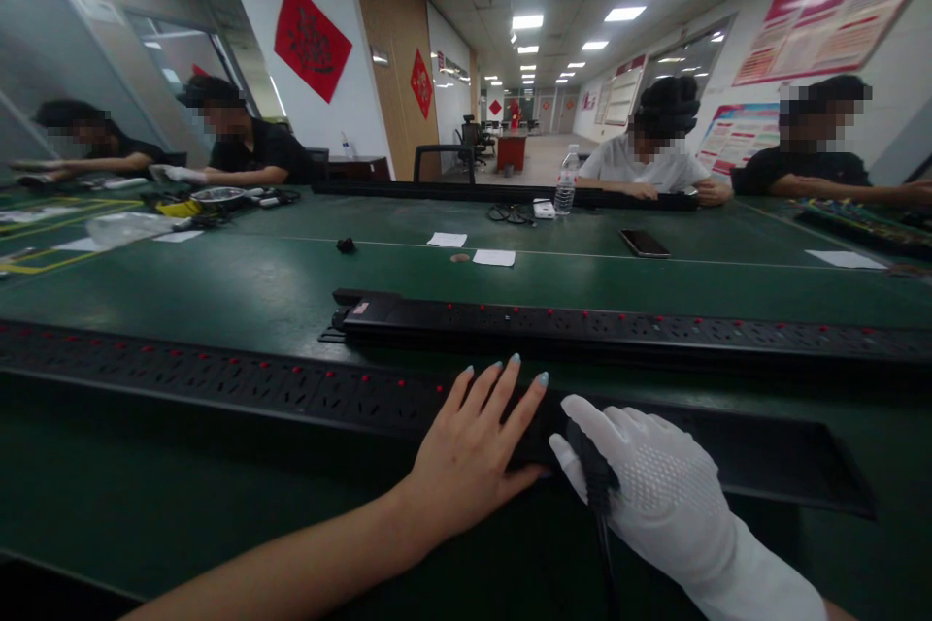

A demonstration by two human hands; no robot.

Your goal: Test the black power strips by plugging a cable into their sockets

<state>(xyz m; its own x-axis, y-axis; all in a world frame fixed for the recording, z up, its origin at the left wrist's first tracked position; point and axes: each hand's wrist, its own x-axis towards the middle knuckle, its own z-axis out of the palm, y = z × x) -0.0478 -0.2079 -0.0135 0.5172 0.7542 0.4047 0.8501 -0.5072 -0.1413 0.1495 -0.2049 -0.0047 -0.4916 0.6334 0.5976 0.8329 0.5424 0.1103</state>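
Note:
A long black power strip (283,388) with a row of sockets and red dots runs across the green table in front of me. My left hand (473,432), bare, lies over its right part with the fingers stretched and the thumb at the near edge. Just right of it, my right hand (651,475) in a white dotted glove is closed around the thick end of a black power cord (598,485). The cord hangs down toward me. The glove hides the front of that end, so I cannot tell whether it touches the strip. A flat black section (786,456) extends beyond the glove.
Behind lies a second power strip (618,325), parallel to the first. Farther back are white papers (493,257), a phone (645,244), a water bottle (566,180) and a small black object (347,245). Several people sit around the far side of the green table (218,267).

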